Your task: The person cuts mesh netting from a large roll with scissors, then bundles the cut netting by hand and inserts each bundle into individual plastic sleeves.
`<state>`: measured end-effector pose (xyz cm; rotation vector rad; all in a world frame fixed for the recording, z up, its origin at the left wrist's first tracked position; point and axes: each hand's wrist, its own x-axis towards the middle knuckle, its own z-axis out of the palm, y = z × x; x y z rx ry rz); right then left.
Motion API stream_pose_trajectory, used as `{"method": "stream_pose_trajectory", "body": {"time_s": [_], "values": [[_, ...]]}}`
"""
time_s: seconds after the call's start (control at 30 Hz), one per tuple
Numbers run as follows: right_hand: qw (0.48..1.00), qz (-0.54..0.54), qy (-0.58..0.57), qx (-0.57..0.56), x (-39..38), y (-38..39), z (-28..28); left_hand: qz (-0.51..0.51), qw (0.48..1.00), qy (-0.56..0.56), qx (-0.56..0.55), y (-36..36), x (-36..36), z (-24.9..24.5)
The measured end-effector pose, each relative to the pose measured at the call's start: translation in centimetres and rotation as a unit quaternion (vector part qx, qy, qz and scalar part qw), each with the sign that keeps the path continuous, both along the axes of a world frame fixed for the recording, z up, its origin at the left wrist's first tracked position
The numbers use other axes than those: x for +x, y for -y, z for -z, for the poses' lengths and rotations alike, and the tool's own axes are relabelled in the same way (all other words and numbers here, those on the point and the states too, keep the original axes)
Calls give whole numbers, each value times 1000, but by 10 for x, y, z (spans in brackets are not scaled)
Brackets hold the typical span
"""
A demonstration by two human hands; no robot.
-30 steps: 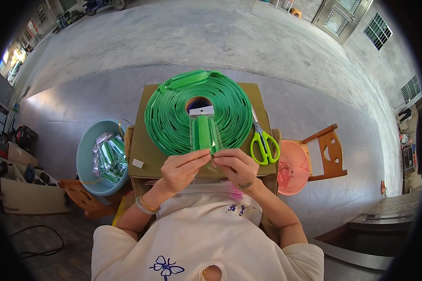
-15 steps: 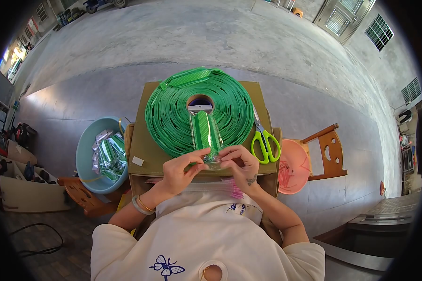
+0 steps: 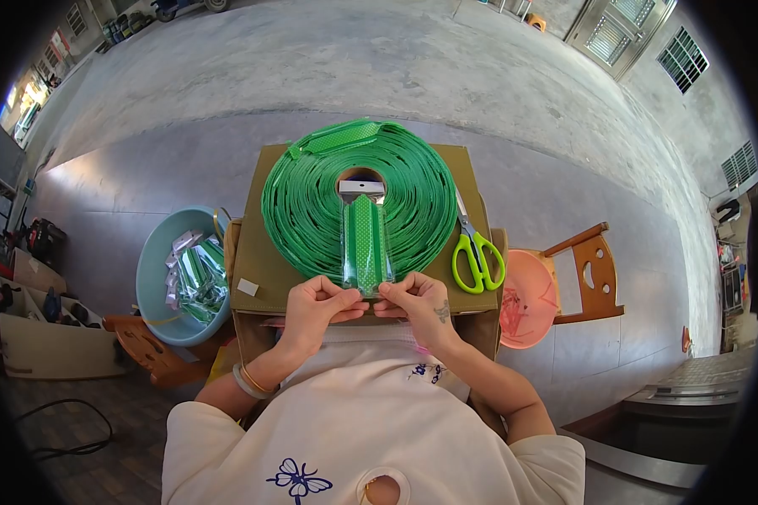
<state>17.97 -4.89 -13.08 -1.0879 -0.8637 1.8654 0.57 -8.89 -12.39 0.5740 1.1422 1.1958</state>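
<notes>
A clear plastic packet [image 3: 365, 242] with a green dotted ribbon inside lies over the front of a large green ribbon roll [image 3: 299, 210]. Its white header points away from me, at the roll's core. My left hand [image 3: 322, 305] pinches the packet's near left corner between thumb and fingers. At the near right corner my right hand [image 3: 419, 305] pinches it in the same way. Green-handled scissors [image 3: 477, 257] lie on the brown cardboard box [image 3: 261, 288], right of the roll. Another green dotted piece [image 3: 338, 139] rests on the roll's far edge.
On the left, a blue basin [image 3: 152, 286] holds several filled packets. A pink basin [image 3: 535, 303] with pink strips stands on the right, by a wooden chair [image 3: 594, 273]. Near the box's left front corner lies a small white paper [image 3: 248, 287].
Both hands have come down to the packet's near corners, with fingers closed on them. The packet now lies straighter and flatter, its white header showing more.
</notes>
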Motion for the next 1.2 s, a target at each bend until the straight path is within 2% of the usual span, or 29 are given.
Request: {"method": "stream_pose_trajectory", "body": {"time_s": [0.5,0.7,0.9,1.0,1.1,1.2], "values": [[999,24,-33,-35,-2,3,9,-7,1000,-13,-12,-1,0,5],[997,52,-47,25,-4,7,5,-11,1000,-7,-23,-1,1,4],[999,18,-16,37,-3,9,10,-6,1000,-2,-26,1,1,6],[996,72,-21,53,-7,10,-1,-5,1000,-5,-3,1,3,2],[998,37,-7,46,-5,2,-3,16,1000,-19,16,4,2,3],[988,-3,85,128,-6,-7,0,36,997,-43,59,6,4,8]]}}
